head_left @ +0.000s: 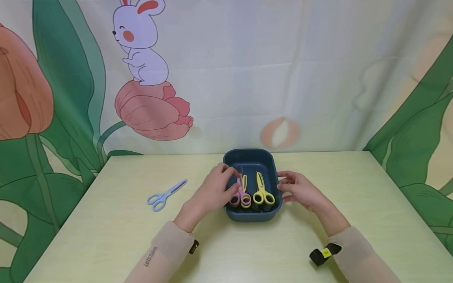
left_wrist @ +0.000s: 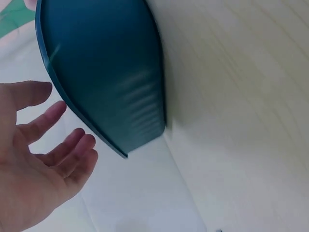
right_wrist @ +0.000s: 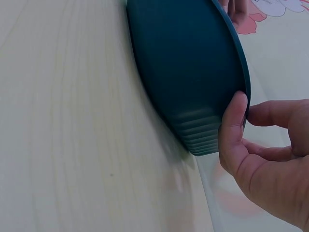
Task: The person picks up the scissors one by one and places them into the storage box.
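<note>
A dark blue bin [head_left: 249,216] holds several scissors. Among them are pink scissors [head_left: 242,193] at the left and yellow scissors [head_left: 262,193] at the right, with black handles partly hidden beneath. My left hand [head_left: 216,186] reaches over the left rim, its fingertips close to the pink scissors. In the left wrist view, the left hand's loosely bent fingers [left_wrist: 72,145] show nothing between them. My right hand [head_left: 301,190] is at the right wall. The right wrist view shows its thumb and fingers [right_wrist: 233,116] gripping the bin's rim [right_wrist: 245,58].
Light blue scissors [head_left: 166,195] lie on the pale wooden table [head_left: 116,236], left of the bin. Behind the table hangs a curtain [head_left: 230,78] printed with a rabbit and tulips. A black strap [head_left: 325,253] sits at the right sleeve.
</note>
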The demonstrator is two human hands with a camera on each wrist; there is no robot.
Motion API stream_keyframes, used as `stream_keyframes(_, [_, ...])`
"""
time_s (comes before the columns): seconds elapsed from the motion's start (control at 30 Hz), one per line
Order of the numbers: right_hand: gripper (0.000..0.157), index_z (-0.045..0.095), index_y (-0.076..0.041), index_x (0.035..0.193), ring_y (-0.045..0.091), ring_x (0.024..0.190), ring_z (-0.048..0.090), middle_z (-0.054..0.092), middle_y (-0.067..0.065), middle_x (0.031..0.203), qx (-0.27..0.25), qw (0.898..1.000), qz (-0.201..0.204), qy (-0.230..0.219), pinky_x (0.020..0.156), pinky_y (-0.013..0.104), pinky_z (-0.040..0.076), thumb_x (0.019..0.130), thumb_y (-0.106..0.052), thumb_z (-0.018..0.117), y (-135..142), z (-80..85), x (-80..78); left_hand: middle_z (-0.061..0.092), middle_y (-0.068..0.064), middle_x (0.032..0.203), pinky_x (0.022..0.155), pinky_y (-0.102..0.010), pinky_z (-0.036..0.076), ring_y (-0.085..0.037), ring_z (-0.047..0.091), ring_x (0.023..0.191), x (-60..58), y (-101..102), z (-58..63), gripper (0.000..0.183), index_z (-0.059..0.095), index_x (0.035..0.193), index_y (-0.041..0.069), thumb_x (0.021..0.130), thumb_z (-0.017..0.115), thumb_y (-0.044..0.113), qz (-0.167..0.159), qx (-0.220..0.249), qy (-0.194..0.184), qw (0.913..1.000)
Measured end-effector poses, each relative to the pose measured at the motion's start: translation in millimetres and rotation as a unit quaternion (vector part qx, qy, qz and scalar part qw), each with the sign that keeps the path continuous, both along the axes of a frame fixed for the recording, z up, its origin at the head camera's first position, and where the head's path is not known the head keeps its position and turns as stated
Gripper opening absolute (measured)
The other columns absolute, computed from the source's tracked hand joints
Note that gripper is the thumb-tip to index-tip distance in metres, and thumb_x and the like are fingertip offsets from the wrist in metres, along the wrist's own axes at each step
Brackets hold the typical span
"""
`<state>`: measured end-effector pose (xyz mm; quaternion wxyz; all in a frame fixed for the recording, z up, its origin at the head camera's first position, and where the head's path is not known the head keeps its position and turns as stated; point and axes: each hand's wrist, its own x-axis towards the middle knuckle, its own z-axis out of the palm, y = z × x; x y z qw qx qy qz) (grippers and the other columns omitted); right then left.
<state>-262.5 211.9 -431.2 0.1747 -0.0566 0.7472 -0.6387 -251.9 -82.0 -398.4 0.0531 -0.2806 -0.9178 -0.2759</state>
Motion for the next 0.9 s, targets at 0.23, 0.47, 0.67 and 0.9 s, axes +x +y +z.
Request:
stream_keyframes(0.23, [0.051, 0.033, 0.010, 0.151, 0.025, 0.093, 0.062, 0.051, 0.024, 0.118, -0.003, 1.000, 0.000, 0.000, 0.073, 0.034, 0.060, 0.105, -0.003, 0.052, 0, 1.1, 0.2, 0.058, -0.016, 0.119, 0.088, -0.044, 0.050, -0.030, 0.054, 0.101, -6.1, -19, -2.3, 0.020, 0.065, 0.117, 0.004, 0.100, 0.067, 0.013, 0.040, 0.018, 0.011, 0.9990])
stream_keyframes(0.47, [0.051, 0.034, 0.010, 0.150, 0.025, 0.092, 0.062, 0.052, 0.024, 0.118, 0.002, 1.000, -0.003, -0.001, 0.074, 0.034, 0.060, 0.104, -0.003, 0.053, 0, 0.4, 0.7, 0.059, -0.015, 0.111, 0.089, -0.047, 0.049, -0.032, 0.056, 0.098, -8.1, -42, -8.9, 0.018, 0.066, 0.114, 0.002, 0.098, 0.064, 0.009, 0.077, 0.015, 0.019, 0.9967])
stream_keyframes(0.67, [0.052, 0.033, 0.010, 0.151, 0.026, 0.093, 0.062, 0.051, 0.024, 0.119, 0.003, 1.000, -0.002, 0.000, 0.074, 0.034, 0.060, 0.104, -0.003, 0.053, 0, 0.3, 0.7, 0.061, -0.018, 0.113, 0.093, -0.051, 0.049, -0.037, 0.059, 0.104, -7.7, -63, -11.3, 0.018, 0.066, 0.113, 0.000, 0.097, 0.063, 0.008, 0.093, 0.015, 0.015, 0.9954])
stream_keyframes(0.9, [0.052, 0.034, 0.009, 0.151, 0.028, 0.095, 0.061, 0.051, 0.025, 0.119, 0.007, 1.000, -0.002, -0.001, 0.074, 0.034, 0.060, 0.105, -0.004, 0.054, 1, -0.8, -0.2, 0.059, -0.022, 0.116, 0.087, -0.055, 0.047, -0.041, 0.056, 0.104, -9.4, -87, -12.5, 0.024, 0.065, 0.119, -0.002, 0.100, 0.057, 0.010, 0.125, -0.032, -0.027, 0.9912])
